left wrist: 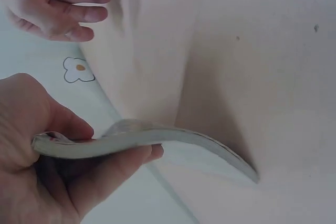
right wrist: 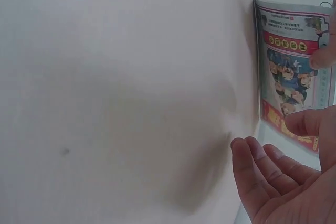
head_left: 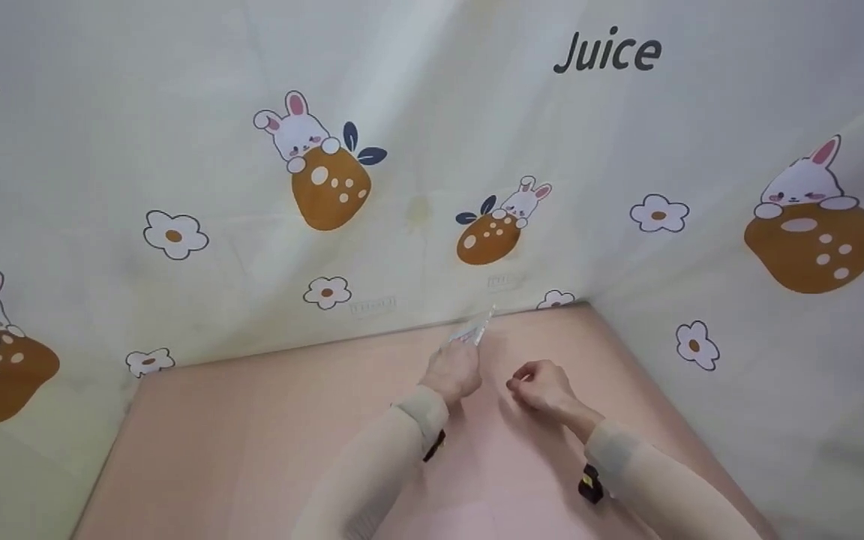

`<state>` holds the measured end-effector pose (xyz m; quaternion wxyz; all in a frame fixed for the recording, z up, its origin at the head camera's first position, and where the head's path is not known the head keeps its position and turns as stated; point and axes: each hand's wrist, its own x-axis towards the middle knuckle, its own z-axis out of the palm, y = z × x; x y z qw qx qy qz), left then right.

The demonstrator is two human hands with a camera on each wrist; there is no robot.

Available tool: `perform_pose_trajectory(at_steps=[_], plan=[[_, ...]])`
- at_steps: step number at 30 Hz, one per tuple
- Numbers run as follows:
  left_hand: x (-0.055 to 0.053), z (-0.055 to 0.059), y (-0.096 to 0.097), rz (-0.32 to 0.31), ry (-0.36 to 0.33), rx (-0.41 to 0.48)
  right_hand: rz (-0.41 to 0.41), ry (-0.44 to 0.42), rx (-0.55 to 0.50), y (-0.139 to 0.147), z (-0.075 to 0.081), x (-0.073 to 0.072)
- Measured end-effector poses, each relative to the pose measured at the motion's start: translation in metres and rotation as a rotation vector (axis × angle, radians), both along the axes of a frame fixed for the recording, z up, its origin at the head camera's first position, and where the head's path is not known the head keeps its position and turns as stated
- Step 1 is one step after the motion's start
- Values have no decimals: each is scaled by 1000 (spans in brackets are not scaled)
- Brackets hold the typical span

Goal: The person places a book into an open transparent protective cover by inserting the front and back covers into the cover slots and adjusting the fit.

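My left hand [head_left: 453, 370] grips a thin paperback book [right wrist: 290, 80] over the far part of the table. The left wrist view has it edge-on, pinched between thumb and fingers, with its pages bowed and the far end drooping toward the table. An illustrated cover with red and yellow bands faces the right wrist camera. To the right of the book, apart from it, hangs my right hand [head_left: 544, 386], its fingers loosely bent and holding nothing. Lettering on the cover is too small to read.
The pink tabletop [head_left: 252, 420] meets a pale curtain [head_left: 417, 150] printed with rabbits, fruit and flowers along its back and right edges. Black straps [head_left: 590, 484] are worn near both wrists.
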<state>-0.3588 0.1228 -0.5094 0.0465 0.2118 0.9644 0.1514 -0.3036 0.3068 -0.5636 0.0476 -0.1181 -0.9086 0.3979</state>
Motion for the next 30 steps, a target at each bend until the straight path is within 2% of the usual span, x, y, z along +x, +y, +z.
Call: perform_pose_trajectory(at_steps=[5, 9, 17, 22, 23, 25, 29, 30], plan=[[-1, 5, -9, 9, 40, -1, 10, -4, 63, -5, -5, -1], [2, 13, -16, 19, 37, 22, 16, 3, 103, -11, -7, -3], [7, 30, -19, 33, -9, 136, 19, -24, 53, -25, -4, -6], [9, 37, -20, 45, -69, 236, 59, -55, -84, -29, -6, -8], [10, 39, -20, 45, -83, 265, 88, -40, -120, -25, -16, -13], [10, 41, -20, 47, -113, 324, 95, -65, -189, -25, -17, -14], [11, 44, -22, 72, -164, 427, 108, -124, -375, -27, -18, -17], [11, 44, -23, 79, -169, 451, 86, -164, -433, -32, -10, -13]])
